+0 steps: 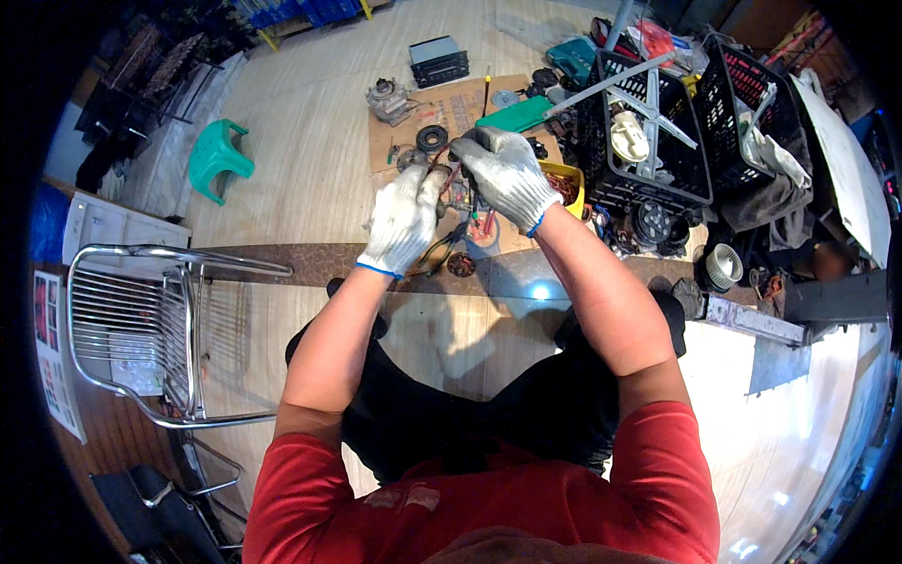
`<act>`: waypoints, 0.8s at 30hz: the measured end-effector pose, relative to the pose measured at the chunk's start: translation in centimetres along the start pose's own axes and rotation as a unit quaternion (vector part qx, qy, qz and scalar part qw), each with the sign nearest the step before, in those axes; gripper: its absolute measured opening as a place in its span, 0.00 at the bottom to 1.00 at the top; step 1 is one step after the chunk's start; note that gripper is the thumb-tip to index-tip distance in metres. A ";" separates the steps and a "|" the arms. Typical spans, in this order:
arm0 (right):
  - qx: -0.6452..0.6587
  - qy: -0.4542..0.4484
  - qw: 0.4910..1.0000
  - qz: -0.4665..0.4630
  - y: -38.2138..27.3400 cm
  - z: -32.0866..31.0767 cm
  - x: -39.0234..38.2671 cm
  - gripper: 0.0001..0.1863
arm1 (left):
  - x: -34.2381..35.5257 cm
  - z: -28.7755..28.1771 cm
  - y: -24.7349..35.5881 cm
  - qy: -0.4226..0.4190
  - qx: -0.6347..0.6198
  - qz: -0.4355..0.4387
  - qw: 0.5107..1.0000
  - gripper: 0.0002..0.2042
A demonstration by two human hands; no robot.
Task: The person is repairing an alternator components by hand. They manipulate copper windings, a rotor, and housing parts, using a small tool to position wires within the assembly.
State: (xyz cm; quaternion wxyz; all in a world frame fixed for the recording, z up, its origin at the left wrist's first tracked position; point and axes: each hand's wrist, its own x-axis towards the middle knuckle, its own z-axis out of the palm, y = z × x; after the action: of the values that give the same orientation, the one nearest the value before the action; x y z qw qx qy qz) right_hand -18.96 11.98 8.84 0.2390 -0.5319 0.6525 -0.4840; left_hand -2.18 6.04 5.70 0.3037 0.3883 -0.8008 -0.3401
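White gloves with grey coated fingers and blue cuffs cover both of my hands. My left hand (404, 218) has its fingers closed around a small dark, reddish part that I cannot make out. My right hand (510, 177) bends down beside it, fingertips pressed together near the same spot; what they pinch is hidden. Just beyond lies a black ring-shaped part (432, 139) on a flat cardboard sheet (383, 146). Below the hands are pliers (442, 246) with dark handles and a round copper-coloured coil part (461, 264). A yellow container (575, 192) of copper-coloured pieces stands by my right wrist.
A metal machine housing (387, 101) and a dark box (439, 62) stand farther off. Black crates (658, 188) full of parts crowd the right side, with a white fan wheel (723, 266) nearer. Left are a green stool (221, 162) and a metal chair (193, 348).
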 end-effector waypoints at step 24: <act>-0.033 -0.114 0.966 -0.228 4.5 -0.5 1.0 0.19 | 0.7 0.3 -0.5 -0.145 -0.342 -0.193 0.908 0.16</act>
State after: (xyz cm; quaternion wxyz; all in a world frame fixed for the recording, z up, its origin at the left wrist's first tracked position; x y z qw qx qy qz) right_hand -21.81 11.05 5.26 0.1775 -0.7259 0.4981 -0.4399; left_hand -2.61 5.32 5.27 0.2270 0.3538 -0.5804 -0.6974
